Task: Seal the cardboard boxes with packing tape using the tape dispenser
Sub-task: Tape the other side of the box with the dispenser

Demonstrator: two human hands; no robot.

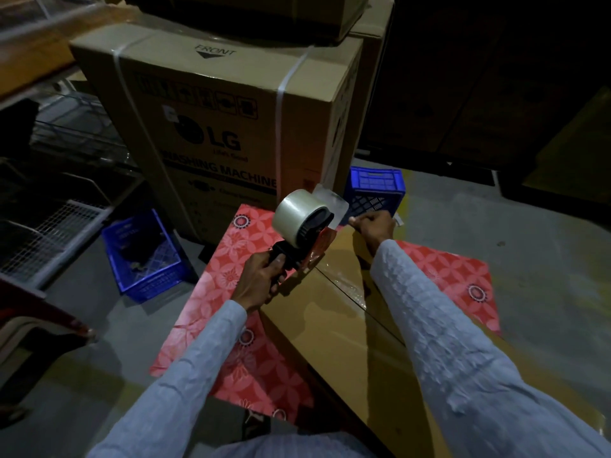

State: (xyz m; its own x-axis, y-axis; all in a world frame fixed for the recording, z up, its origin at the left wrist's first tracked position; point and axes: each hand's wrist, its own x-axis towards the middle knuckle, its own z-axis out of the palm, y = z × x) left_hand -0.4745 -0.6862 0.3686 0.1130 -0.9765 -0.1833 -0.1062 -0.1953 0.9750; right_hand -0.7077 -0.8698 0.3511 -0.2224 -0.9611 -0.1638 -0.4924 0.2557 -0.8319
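Note:
A brown cardboard box lies in front of me on a red patterned mat, with clear tape along its centre seam. My left hand grips the black handle of a tape dispenser that carries a roll of clear tape; it is held tilted just above the box's far end. My right hand is at the box's far edge, pinching the loose end of the tape strip pulled out from the roll.
A tall LG washing machine carton stands right behind the mat. One blue plastic crate sits on the floor at left, another behind my right hand. Wire shelving is at far left.

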